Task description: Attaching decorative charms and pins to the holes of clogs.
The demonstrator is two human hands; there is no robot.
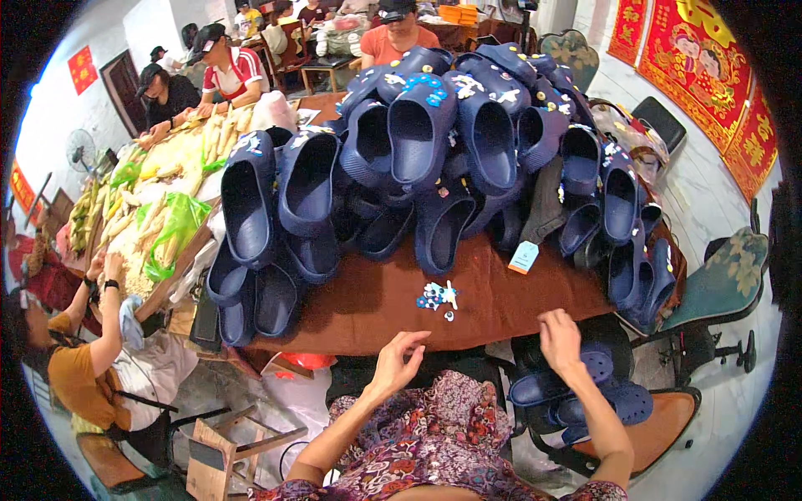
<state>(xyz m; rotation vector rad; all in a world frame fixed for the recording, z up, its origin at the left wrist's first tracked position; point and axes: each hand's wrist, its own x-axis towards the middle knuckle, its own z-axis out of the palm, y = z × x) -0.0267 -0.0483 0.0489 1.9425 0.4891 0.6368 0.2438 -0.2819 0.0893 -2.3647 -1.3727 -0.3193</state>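
Working from this position, note that your left hand (398, 362) and right hand (560, 340) are both released, fingers loosely bent, with nothing visible in either, at the near edge of the tabletop (359, 307). The small blue-and-white charms (435, 295) lie in a loose cluster just inside that edge, roughly midway between the near corners; one small round charm (449, 316) sits apart, closer to the edge. A low inward sweep of either hand could scatter these pieces or push them over the near edge onto your patterned garment (434, 426), where they would be hard to spot. The navy clogs (415, 150) are stacked in layers toward the far edge and spread to the left and right edges; pulling a lower one could let those above slide down onto the charms. Clogs at the right edge could drop if bumped. Snagging the light-blue tag (524, 256) at the front of the stack could disturb whatever it is attached to, which you cannot confirm from this view. Lowering your right forearm (603, 417) could knock the loose clogs (622, 402) below the near edge.
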